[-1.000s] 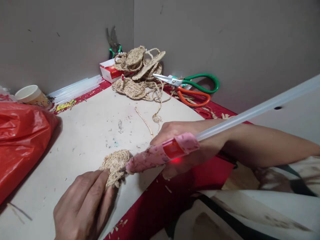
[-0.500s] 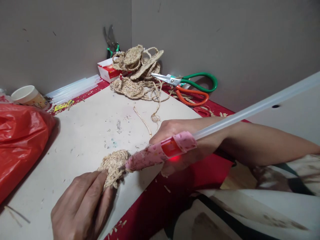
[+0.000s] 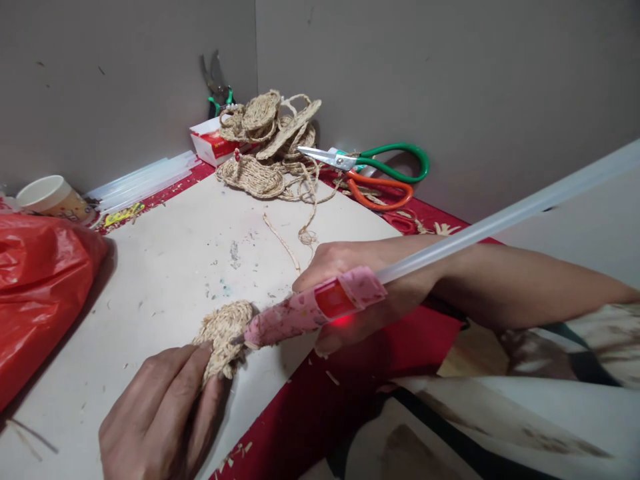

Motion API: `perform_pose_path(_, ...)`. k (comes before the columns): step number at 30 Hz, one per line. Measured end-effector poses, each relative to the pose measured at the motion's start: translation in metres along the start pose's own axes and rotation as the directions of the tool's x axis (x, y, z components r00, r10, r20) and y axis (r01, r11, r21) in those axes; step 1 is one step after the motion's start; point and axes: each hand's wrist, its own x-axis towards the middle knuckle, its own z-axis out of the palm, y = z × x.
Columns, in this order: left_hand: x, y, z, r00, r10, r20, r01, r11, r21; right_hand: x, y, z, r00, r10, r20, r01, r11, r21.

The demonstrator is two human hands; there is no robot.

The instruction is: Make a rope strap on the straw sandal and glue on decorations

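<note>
Gripping the glue gun point(image 3: 295, 317), the right hand point(image 3: 350, 257) aims it at the straw coil point(image 3: 225, 327) the left hand point(image 3: 160, 400) pinches; coiling looks advanced, gluing unfinished.

The glue gun point(image 3: 300, 315) is mottled pink with a red panel point(image 3: 334, 300), its glue stick point(image 3: 500, 219) translucent white. The braided piece point(image 3: 226, 328) is straw-beige. The scissors point(image 3: 345, 161) pair green and orange handles point(image 3: 425, 162). The plastic bag point(image 3: 45, 280) is bright red; the tabletop point(image 3: 170, 267), off-white with grey and bluish smudges.
</note>
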Motion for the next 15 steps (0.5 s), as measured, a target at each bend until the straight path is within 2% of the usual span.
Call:
perform_pose_path(3,0.0006,0.0014,0.0007,0.998,-0.054,0.013,0.055,0.998,-0.012,0.0003,0.0,-0.0014,1.0,0.014,0.012,-0.014,1.0,-0.014)
perform_pose_path(8,0.0008,0.0014,0.0007,1.0,-0.002,-0.003,0.002,1.0,0.004,0.001,-0.0035,0.0001,1.0,-0.01,-0.016,0.01,1.0,-0.012)
perform_pose_path(11,0.0006,0.001,0.0006,0.999,-0.032,0.022,0.032,0.999,-0.007,0.0038,-0.0017,0.0046,0.999,-0.043,-0.02,0.043,0.999,-0.001)
perform_pose_path(15,0.0009,-0.0001,0.0011,1.0,-0.012,0.016,0.012,1.0,0.008,0.0073,0.0028,0.0067,1.0,0.028,-0.015,-0.028,0.999,-0.018)
